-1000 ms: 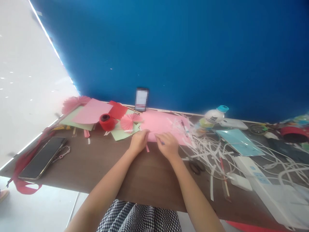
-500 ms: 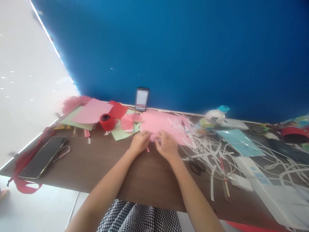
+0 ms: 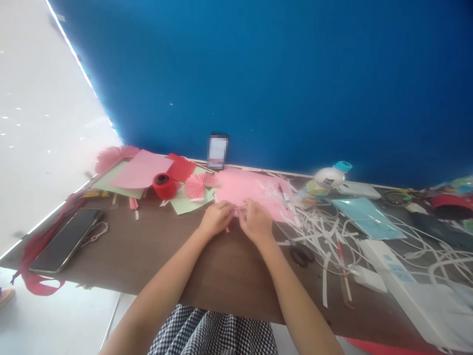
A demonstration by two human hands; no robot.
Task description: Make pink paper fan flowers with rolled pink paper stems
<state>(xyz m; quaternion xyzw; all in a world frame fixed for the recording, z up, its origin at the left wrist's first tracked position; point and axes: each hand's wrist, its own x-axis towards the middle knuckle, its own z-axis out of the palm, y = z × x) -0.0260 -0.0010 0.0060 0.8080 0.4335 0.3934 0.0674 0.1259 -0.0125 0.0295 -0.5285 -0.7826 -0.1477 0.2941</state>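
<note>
Over the near edge of a large pink paper sheet (image 3: pixel 244 185), my two hands work close together with fingers pinched. My left hand (image 3: pixel 217 218) and my right hand (image 3: pixel 255 222) grip the two ends of a small pink paper strip (image 3: pixel 237 208). Most of that strip is hidden by the fingers. Left of the hands lies a pink pleated paper fan (image 3: pixel 199 186) on light green paper (image 3: pixel 181 204). A roll of red tape or ribbon (image 3: pixel 165 187) stands beside the fan.
A dark phone (image 3: pixel 68 240) lies at the left. Another phone (image 3: pixel 218 151) leans on the blue wall. To the right are white paper strips (image 3: pixel 321 224), scissors (image 3: pixel 301 254), a white bottle with blue cap (image 3: pixel 330 176), a power strip (image 3: pixel 399 276) and cables.
The fingers have shifted slightly around the pink paper, and less of it shows between them now. The things on the table stay where they were.
</note>
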